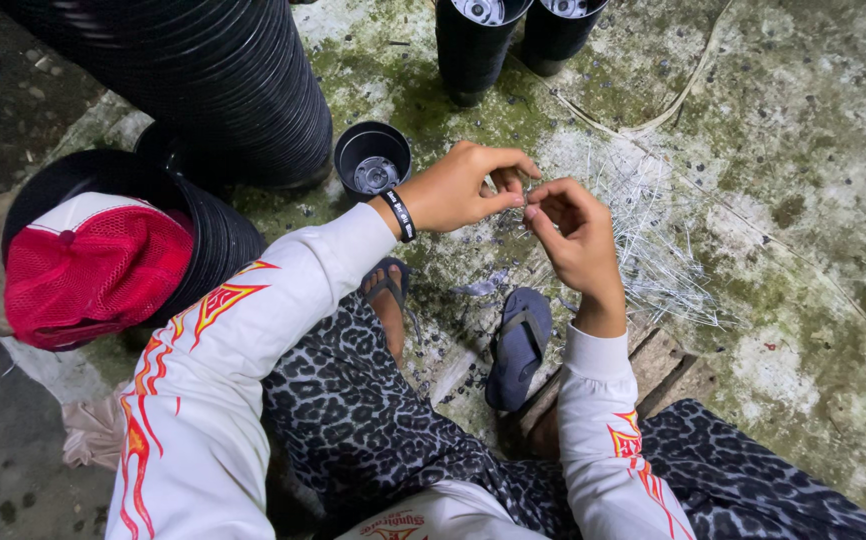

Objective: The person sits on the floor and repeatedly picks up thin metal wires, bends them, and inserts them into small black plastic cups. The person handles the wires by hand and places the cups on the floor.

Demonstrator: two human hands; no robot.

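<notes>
Mossy concrete floor (pixel 803 150), black pots (pixel 372 160) nearby. Left hand (pixel 463 188) and right hand (pixel 571 232) pinch a thin wire (pixel 525 196) between closed fingertips, seemingly bending it; more wires (pixel 653 250) lie beside.

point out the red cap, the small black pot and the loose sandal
red cap (pixel 93 268), head view, on its mesh crown
small black pot (pixel 372 160), head view, on its inner floor
loose sandal (pixel 518 345), head view, on its sole

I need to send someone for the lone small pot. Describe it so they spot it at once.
Start at the big lying stack of black plastic pots at upper left. By its right end stands one small black round plastic pot, just beyond the left hand. It alone stands single, open side up, its pale holed bottom showing.
</notes>
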